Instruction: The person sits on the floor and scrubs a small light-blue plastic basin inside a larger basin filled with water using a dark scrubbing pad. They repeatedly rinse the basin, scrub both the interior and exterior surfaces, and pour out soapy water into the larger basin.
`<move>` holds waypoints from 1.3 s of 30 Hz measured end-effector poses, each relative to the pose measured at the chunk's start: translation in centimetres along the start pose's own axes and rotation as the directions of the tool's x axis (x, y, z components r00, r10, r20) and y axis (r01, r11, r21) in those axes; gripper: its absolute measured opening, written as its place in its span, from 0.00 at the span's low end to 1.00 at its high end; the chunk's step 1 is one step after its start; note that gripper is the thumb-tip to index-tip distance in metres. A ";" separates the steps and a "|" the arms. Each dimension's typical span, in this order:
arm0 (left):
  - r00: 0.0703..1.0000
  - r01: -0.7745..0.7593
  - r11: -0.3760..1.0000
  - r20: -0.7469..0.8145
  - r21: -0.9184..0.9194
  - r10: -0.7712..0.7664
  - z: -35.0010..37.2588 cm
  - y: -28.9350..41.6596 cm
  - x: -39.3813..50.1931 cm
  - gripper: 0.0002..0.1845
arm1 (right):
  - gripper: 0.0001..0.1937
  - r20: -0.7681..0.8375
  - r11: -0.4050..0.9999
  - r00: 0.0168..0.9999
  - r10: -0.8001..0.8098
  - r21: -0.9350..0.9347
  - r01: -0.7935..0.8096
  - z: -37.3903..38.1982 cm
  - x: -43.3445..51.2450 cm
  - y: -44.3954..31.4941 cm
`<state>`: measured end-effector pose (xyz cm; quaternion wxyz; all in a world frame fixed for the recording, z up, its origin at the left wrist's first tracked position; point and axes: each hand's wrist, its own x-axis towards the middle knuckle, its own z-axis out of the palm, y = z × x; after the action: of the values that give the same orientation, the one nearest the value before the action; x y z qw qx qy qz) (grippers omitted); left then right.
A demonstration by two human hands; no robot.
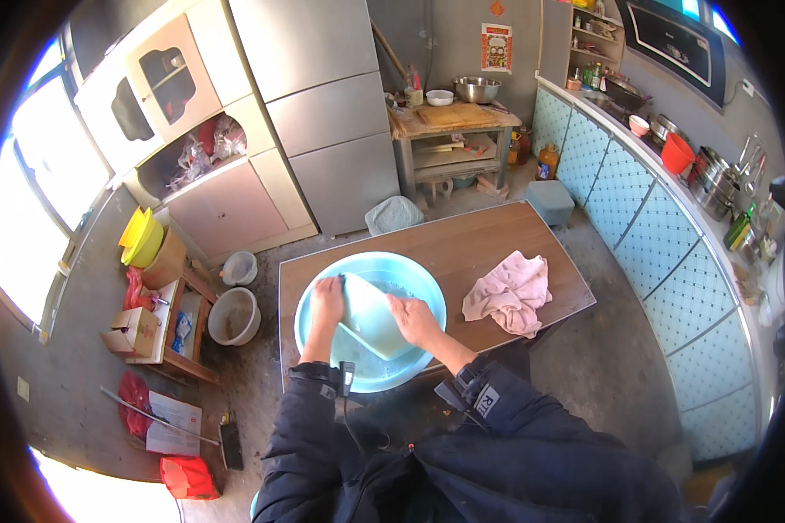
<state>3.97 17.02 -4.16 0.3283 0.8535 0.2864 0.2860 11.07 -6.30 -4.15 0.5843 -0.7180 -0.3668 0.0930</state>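
Note:
A large light-blue plastic basin stands on the brown table before me, with cloudy, sudsy water in it. Inside it a pale green, smooth object, perhaps a smaller basin or a board, is tilted over the water. My left hand grips its upper left edge, where something dark shows at the fingers. On its right side lies my right hand, thumb and fingers at the edge. A crumpled pink cloth rests on the table, to the right of the basin and apart from it.
Behind the table are a covered stool, a blue-grey stool and a wooden worktable. Two whitish tubs stand on the floor at left. Tiled cabinets curve along the right, with pots and a red container on the counter.

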 end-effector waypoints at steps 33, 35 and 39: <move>0.847 -0.524 0.786 0.110 0.327 0.519 0.2 11.4 -10.4 0.34 | 0.29 -0.194 0.983 0.976 0.102 0.169 -0.069 0.9 0.2 0.9; 0.871 -0.475 0.827 0.030 0.301 0.490 0.4 10.2 -7.2 0.32 | 0.29 -0.123 0.992 0.988 0.090 0.096 -0.078 1.0 -0.4 0.9; 0.986 -0.129 0.992 0.103 -0.017 0.130 0.2 7.6 -1.5 0.28 | 0.31 -0.114 0.982 0.993 0.040 0.189 -0.018 1.1 -1.3 0.5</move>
<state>5.40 11.21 0.81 0.3277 0.8823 0.2116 0.2635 9.69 -6.27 -5.30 0.6683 -0.6693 -0.3109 0.0932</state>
